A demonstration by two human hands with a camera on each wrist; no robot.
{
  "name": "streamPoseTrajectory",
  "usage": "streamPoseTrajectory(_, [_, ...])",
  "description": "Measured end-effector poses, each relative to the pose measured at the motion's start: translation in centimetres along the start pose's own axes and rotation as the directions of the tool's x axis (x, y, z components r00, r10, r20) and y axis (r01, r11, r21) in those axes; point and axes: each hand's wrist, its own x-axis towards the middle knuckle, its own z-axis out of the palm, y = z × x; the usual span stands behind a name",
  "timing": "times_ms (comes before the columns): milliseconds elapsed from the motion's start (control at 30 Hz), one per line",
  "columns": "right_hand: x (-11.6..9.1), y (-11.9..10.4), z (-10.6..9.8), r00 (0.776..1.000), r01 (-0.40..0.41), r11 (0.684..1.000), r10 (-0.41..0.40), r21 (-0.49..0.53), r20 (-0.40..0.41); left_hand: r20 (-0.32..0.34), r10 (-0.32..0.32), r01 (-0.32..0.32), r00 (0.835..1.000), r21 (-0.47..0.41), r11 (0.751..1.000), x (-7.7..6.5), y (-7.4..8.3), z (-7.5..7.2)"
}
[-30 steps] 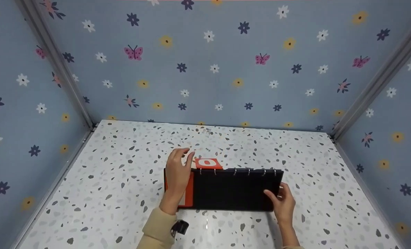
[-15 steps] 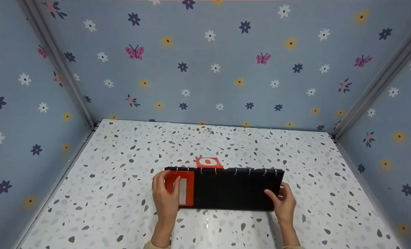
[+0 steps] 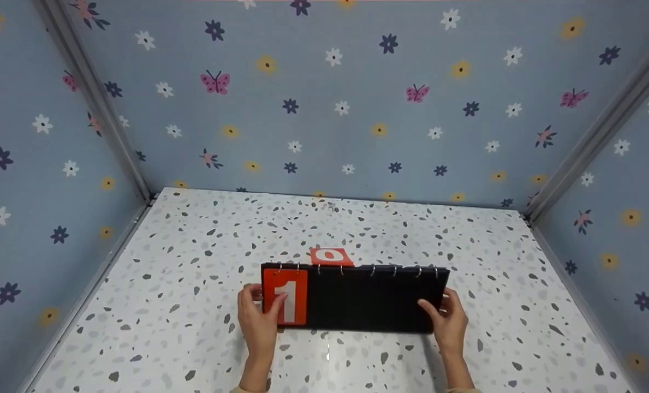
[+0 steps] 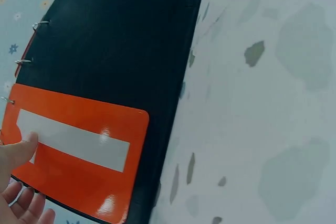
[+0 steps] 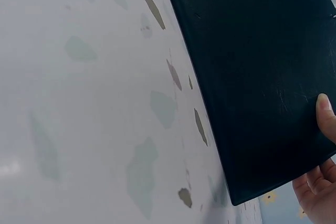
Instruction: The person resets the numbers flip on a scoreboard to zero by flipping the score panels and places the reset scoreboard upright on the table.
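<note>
Left hand (image 3: 256,322) and right hand (image 3: 448,322) grip a black board (image 3: 368,300), which partly hides a red 0 card (image 3: 331,255) beyond them. Flowered walls (image 3: 324,120) bound the speckled surface (image 3: 193,273).

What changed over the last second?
The left hand moved down and leftward from the black board's top edge and now grips its left end, thumb on the orange 1 card. The right hand's grip on the right end and the 0 card stayed put.

Glossy orange card (image 4: 84,166) catching the light, smooth black board (image 3: 376,300) faintly scuffed, shiny metal rings (image 4: 40,24), dull metal posts (image 3: 96,98) at the far corners of the table (image 3: 155,300)!
</note>
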Motion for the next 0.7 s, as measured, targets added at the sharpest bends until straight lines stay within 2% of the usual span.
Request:
streamPoseTrajectory(133, [-0.1, -0.5, -0.1, 1.0, 0.009, 1.0, -0.009, 0.02, 0.001, 0.002, -0.043, 0.043, 0.999, -0.013, 0.999, 0.3, -0.4, 0.1])
streamPoseTrajectory(267, [0.1, 0.8, 0.1, 1.0, -0.021, 1.0, 0.021, 0.002, 0.001, 0.015, -0.097, 0.098, 0.995, -0.022, 0.995, 0.8, -0.5, -0.1])
streamPoseTrajectory(367, [0.2, 1.4, 0.2, 0.999, -0.034, 0.999, 0.034, -0.023, -0.006, 0.023, -0.115, 0.116, 0.993, -0.02, 0.993, 1.1, -0.5, -0.4])
streamPoseTrajectory(533, [0.2, 1.4, 0.3, 0.999, -0.03, 0.999, 0.029, -0.031, -0.019, 0.041, -0.093, 0.093, 0.995, -0.002, 0.996, 1.4, -0.5, -0.9])
streamPoseTrajectory(700, [0.2, 1.3, 0.3, 0.999, -0.038, 0.999, 0.038, -0.024, -0.02, 0.042, -0.043, 0.04, 0.998, 0.062, 0.997, 1.4, -0.1, -1.4])
